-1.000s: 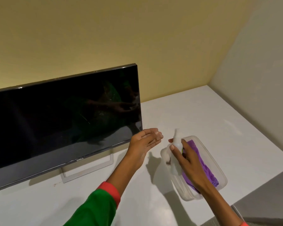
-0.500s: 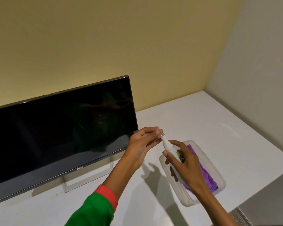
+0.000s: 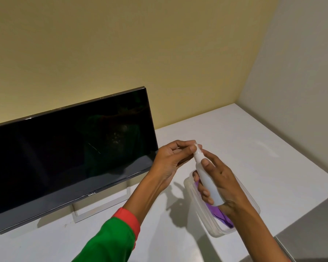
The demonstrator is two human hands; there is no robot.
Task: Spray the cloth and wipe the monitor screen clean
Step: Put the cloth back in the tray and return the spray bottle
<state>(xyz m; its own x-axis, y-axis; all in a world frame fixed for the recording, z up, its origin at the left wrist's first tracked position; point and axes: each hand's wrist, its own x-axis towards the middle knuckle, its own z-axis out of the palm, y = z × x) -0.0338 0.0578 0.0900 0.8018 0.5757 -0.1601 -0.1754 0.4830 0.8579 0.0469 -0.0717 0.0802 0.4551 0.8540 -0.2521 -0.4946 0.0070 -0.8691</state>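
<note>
My right hand (image 3: 219, 179) grips a small white spray bottle (image 3: 206, 176) by its body, held tilted above a clear plastic container (image 3: 252, 207). My left hand (image 3: 170, 161) pinches the bottle's top cap with thumb and fingertips. A purple cloth (image 3: 222, 217) lies inside the container, mostly hidden behind my right hand. The black monitor (image 3: 68, 154) stands to the left on the white table, its screen dark with faint specks and a smear near its right side.
The white table (image 3: 254, 148) runs to a corner where a yellow wall meets a grey wall. The monitor's silver stand (image 3: 102, 207) sits just left of my left forearm. The table's front right edge drops off near the container.
My right hand lifted the spray bottle out of the container and raised it. My left hand moved in from beside it and took hold of the cap.
</note>
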